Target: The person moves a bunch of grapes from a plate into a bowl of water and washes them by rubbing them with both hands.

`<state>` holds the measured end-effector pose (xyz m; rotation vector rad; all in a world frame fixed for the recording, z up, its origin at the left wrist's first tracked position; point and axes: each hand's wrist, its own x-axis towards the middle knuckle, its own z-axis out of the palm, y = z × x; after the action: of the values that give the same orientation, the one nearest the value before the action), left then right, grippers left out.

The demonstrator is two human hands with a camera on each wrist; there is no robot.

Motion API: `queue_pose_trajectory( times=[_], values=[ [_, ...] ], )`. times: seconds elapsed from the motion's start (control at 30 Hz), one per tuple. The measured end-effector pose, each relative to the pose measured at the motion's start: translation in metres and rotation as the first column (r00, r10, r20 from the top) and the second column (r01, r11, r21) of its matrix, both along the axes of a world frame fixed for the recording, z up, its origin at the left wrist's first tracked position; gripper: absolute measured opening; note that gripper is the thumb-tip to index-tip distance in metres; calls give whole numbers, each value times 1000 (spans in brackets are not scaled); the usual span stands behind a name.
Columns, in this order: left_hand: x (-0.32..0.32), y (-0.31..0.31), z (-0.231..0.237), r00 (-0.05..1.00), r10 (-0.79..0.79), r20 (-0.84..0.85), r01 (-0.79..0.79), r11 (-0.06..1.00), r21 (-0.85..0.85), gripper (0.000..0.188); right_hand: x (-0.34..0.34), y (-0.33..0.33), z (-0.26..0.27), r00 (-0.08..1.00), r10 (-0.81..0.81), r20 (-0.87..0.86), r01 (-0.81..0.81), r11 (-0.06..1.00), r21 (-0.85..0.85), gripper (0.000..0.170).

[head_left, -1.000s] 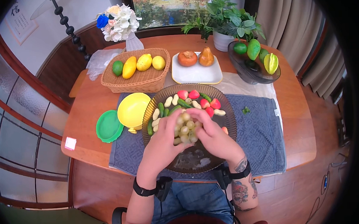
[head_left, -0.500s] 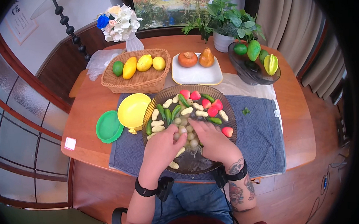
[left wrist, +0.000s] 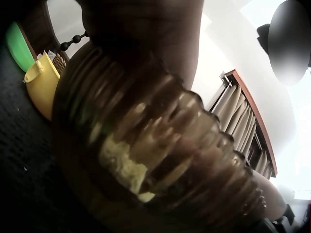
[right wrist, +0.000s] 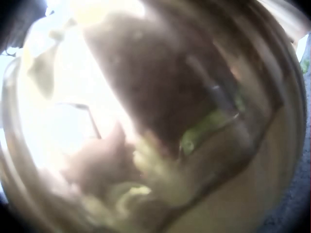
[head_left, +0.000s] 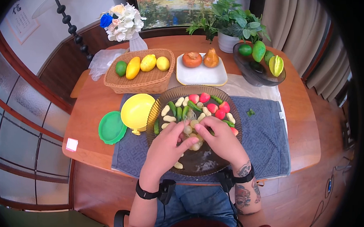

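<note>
In the head view both hands are together over the large brown ribbed glass bowl [head_left: 206, 159], around a bunch of pale green grapes [head_left: 195, 146]. My left hand [head_left: 167, 144] holds the bunch from the left, its thumb along the grapes. From the other side my right hand [head_left: 223, 140] grips it with curled fingers. Thin stems show at the top of the bunch. Water glints in the bowl. Around the grapes lie peanuts [head_left: 169, 119], small green cucumbers [head_left: 179, 112] and red fruits [head_left: 221, 113]. Both wrist views look through the bowl's glass and are blurred.
To the left stand a yellow bowl [head_left: 137, 109] and a green lid [head_left: 112, 128]. Behind are a wicker basket [head_left: 144, 86] of fruit, a white tray [head_left: 204, 76] with two fruits, and a dark glass dish [head_left: 266, 80]. A blue towel [head_left: 264, 142] lies beneath the large bowl.
The hands first had the grapes raised between them, then lowered them into the bowl with fingers spread. Now they grip the bunch, with its stems upward. Floating peanuts and cucumbers have shifted.
</note>
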<state>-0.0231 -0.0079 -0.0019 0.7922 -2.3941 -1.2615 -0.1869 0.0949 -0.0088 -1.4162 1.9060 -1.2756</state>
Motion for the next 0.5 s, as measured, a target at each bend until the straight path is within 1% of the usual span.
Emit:
queue_pose_trajectory(
  times=[0.03, 0.07, 0.1, 0.17, 0.2, 0.23, 0.27, 0.3, 0.37, 0.4, 0.43, 0.47, 0.5],
  values=[
    [0, 1, 0, 999, -18, 33, 20, 997, -77, 53, 1, 1, 1, 998, -16, 55, 18, 999, -43, 23],
    [0, 2, 0, 997, -33, 67, 43, 987, -154, 53, 0, 0, 1, 998, -15, 54, 17, 999, -43, 23],
    [0, 1, 0, 997, -33, 66, 43, 987, -155, 53, 0, 1, 0, 999, 3, 52, 0, 998, -57, 20],
    [0, 0, -4, 1000, -17, 19, 22, 953, -304, 51, 0, 1, -1, 999, 20, 50, -16, 997, -71, 18],
    [0, -1, -6, 1000, -18, 19, 22, 952, -304, 51, 1, 1, -1, 999, 33, 42, -29, 994, -106, 17],
    [0, -3, -10, 998, -14, -68, -9, 943, -333, 46, 1, 2, -2, 998, 47, 33, -41, 989, -141, 18],
    [1, -4, -12, 988, -13, -153, -43, 933, -358, 42, 0, 2, -2, 998, 46, 34, -41, 989, -141, 18],
    [1, -4, -13, 988, -13, -153, -43, 933, -358, 42, 0, 2, -2, 997, 67, 29, -63, 988, -143, 18],
    [2, -6, -13, 983, 14, -185, -47, 983, -175, 32, -1, 1, 0, 996, 89, 25, -84, 986, -145, 20],
    [2, -6, -11, 983, 15, -183, -48, 983, -175, 32, -1, 2, 3, 993, 121, -5, -121, 987, -110, 20],
    [2, -6, -8, 976, 28, -215, -53, 992, -112, 28, 0, 2, 4, 987, 156, -33, -158, 985, -73, 20],
    [2, -6, -6, 968, 41, -248, -55, 997, -50, 24, 1, 2, 5, 987, 157, -32, -159, 984, -74, 20],
    [2, -6, -6, 968, 42, -247, -56, 997, -50, 24, 1, 2, 6, 982, 184, -33, -186, 980, -64, 20]
  ],
)
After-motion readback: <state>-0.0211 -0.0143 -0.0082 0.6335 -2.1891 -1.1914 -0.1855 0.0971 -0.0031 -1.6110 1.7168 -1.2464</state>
